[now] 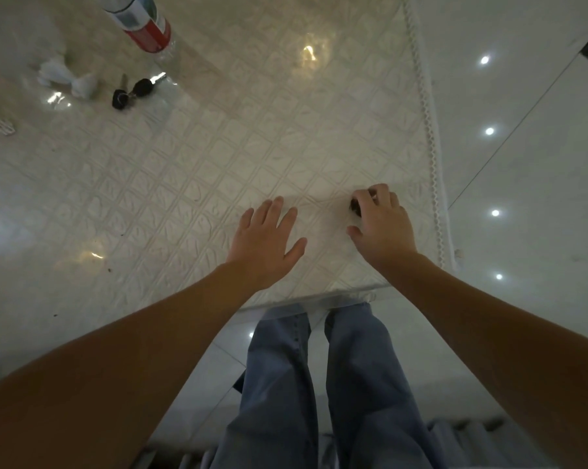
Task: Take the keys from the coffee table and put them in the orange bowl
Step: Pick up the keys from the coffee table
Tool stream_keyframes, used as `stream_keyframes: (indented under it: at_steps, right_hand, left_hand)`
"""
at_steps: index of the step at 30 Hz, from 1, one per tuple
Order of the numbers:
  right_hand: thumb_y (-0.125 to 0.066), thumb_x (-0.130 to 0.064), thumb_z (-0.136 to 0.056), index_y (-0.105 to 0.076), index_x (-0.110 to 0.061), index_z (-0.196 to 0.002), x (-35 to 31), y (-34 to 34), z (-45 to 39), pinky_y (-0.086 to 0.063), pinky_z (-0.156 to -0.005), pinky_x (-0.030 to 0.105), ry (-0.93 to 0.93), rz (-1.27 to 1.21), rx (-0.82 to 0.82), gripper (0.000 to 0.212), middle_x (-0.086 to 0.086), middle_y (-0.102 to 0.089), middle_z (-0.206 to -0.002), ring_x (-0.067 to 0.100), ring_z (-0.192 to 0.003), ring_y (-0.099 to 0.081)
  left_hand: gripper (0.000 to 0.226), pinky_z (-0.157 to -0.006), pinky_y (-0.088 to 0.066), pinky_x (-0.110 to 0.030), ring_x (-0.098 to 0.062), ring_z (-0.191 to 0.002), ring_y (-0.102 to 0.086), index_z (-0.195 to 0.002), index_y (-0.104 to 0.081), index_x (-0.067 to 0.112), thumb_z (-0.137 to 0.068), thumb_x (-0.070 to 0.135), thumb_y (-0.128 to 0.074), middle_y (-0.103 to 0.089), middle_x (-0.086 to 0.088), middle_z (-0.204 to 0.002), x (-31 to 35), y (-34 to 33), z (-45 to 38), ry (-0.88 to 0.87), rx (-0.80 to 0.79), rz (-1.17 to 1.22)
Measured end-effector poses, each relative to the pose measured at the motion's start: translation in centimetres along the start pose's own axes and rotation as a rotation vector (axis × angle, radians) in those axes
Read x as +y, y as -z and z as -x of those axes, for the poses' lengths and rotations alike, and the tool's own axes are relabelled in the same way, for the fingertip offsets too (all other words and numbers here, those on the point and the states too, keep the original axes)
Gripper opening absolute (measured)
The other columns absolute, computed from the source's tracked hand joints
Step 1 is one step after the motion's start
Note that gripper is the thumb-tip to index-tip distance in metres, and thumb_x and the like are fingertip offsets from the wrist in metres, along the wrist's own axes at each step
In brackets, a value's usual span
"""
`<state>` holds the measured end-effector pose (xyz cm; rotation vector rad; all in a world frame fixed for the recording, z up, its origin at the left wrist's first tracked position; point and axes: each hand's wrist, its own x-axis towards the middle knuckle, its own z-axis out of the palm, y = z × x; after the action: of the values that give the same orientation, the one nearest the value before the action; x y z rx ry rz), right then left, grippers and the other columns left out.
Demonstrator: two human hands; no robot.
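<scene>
A set of black-headed keys [134, 93] lay at the far left of the coffee table [218, 157], on its glossy embossed covering, well apart from both hands. Just beside the keys sat a crumpled white wrapper [65, 81], and beyond them stood a bottle [140, 20] with a red band. The left hand [263, 242] rested flat, fingers spread. The right hand [382, 225], near the table's right edge, curled over a small dark object [355, 206]; whether it gripped this could not be told.
</scene>
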<state>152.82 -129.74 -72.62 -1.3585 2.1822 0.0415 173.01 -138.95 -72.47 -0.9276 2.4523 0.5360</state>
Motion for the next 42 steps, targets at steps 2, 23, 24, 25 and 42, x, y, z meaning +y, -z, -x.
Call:
stream_keyframes:
  at_steps: [2, 23, 24, 25, 42]
  right_hand:
    - [-0.067, -0.025, -0.086, -0.046, -0.011, -0.125, 0.0, -0.1, -0.1, -0.048, -0.086, 0.04, 0.004, -0.028, -0.014, 0.047, 0.013, -0.044, -0.125, 0.028, -0.106, -0.049]
    - [-0.055, -0.033, -0.094, -0.049, -0.017, -0.1, -5.7, -1.1, -1.8, -0.047, -0.063, 0.035, 0.069, -0.243, -0.043, 0.018, -0.001, -0.055, -0.088, 0.018, -0.075, -0.056]
    - [-0.055, -0.033, -0.094, -0.048, -0.018, -0.098, -6.4, -1.1, -2.2, -0.047, -0.062, 0.034, 0.074, -0.269, -0.038, 0.018, -0.001, -0.057, -0.086, 0.018, -0.072, -0.057]
    - [-0.056, -0.033, -0.094, -0.047, -0.018, -0.096, -7.1, -1.1, -2.6, -0.045, -0.061, 0.033, 0.083, -0.289, -0.03, 0.018, -0.001, -0.058, -0.085, 0.019, -0.071, -0.057]
    - [-0.054, -0.048, -0.091, -0.046, -0.024, -0.091, -17.7, -0.7, -9.9, -0.037, -0.05, 0.029, 0.105, -0.353, -0.019, 0.025, -0.006, -0.059, -0.076, 0.014, -0.063, -0.056]
  left_hand:
    - [0.067, -0.116, -0.015, -0.048, -0.029, -0.143, -0.016, -0.148, -0.022, 0.017, -0.094, 0.057, -0.021, -0.017, -0.013, -0.157, -0.2, -0.1, 0.1, 0.003, -0.004, -0.002]
    - [0.059, -0.108, -0.029, -0.045, -0.027, -0.13, -0.04, -0.136, -0.043, 0.016, -0.094, 0.055, -0.026, -0.043, -0.011, -0.145, -4.7, 0.7, 1.1, 0.09, 0.148, 0.079]
    - [0.058, -0.107, -0.029, -0.045, -0.027, -0.129, -0.041, -0.135, -0.043, 0.016, -0.094, 0.054, -0.026, -0.043, -0.011, -0.144, -5.2, 0.9, 1.2, 0.098, 0.159, 0.086]
    - [0.058, -0.106, -0.03, -0.044, -0.027, -0.128, -0.042, -0.135, -0.044, 0.016, -0.095, 0.054, -0.027, -0.044, -0.011, -0.144, -5.7, 1.0, 1.2, 0.102, 0.167, 0.091]
    - [0.049, -0.106, -0.032, -0.047, -0.03, -0.13, -0.039, -0.135, -0.04, 0.016, -0.094, 0.043, -0.039, -0.04, -0.012, -0.145, -15.6, 5.0, -1.8, 0.264, 0.354, 0.145]
